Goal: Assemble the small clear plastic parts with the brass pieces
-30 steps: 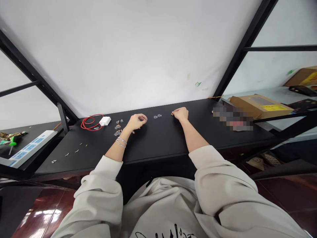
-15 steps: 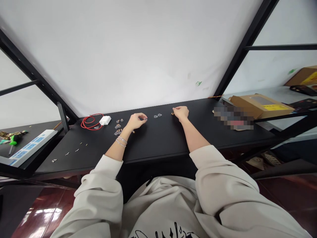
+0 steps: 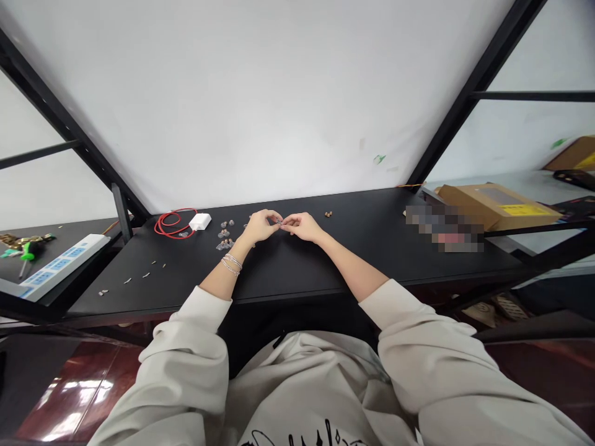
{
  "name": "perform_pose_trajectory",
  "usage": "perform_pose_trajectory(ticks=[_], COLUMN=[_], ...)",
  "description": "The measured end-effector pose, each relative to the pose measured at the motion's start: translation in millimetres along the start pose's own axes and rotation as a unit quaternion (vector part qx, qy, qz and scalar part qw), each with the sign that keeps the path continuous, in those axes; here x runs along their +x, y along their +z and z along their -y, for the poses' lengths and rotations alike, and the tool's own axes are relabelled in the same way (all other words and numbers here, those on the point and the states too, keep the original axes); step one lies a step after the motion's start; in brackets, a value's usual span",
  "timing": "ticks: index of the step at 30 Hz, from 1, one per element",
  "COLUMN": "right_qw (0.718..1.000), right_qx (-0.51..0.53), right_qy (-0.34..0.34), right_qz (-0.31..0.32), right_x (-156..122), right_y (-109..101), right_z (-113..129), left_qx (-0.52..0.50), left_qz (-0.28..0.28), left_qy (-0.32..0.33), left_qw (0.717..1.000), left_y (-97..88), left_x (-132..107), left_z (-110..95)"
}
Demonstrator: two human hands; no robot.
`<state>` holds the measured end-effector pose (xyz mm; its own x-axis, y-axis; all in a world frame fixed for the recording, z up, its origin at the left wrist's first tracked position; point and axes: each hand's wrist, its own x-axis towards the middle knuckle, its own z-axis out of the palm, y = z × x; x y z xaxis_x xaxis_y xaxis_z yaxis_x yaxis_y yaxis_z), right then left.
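My left hand [image 3: 260, 226] and my right hand [image 3: 302, 227] meet at the middle of the black table [image 3: 297, 266]. Their fingertips pinch a small clear part [image 3: 279, 221], mostly hidden by my fingers. Several clear plastic parts with brass centres [image 3: 224, 235] lie just left of my left hand. A few small brass pieces [image 3: 328, 214] sit to the right of my right hand, a short way from it. Silver bracelets [image 3: 231, 262] circle my left wrist.
A red cable [image 3: 171, 224] and a white charger [image 3: 200, 221] lie at the table's far left. Small metal pieces [image 3: 146, 274] are scattered near the front left. A cardboard box [image 3: 497, 206] and a blurred patch [image 3: 444, 229] stand right. A power strip [image 3: 60, 266] lies on a side table.
My hands have come together at the centre, my right hand moving left from the brass pieces. The clear parts that lay between my hands no longer show on the table.
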<state>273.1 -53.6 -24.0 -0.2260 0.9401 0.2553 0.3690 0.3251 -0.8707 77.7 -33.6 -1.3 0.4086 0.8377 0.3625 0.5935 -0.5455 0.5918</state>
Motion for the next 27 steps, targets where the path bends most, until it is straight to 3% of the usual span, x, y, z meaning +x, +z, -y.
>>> perform_pose_trajectory(ticks=[9, 27], right_qw=[1.0, 0.999], right_qx=[-0.012, -0.012], right_qy=[0.011, 0.018], right_qz=[0.006, 0.023], right_x=[3, 8], right_y=[-4, -2], right_z=[-7, -14], left_qx=[-0.048, -0.021], left_qz=[0.0, 0.015], left_qy=[-0.012, -0.036], left_qw=[0.999, 0.999], left_y=[-0.6, 2.7], left_x=[-4, -3], left_z=[-12, -13])
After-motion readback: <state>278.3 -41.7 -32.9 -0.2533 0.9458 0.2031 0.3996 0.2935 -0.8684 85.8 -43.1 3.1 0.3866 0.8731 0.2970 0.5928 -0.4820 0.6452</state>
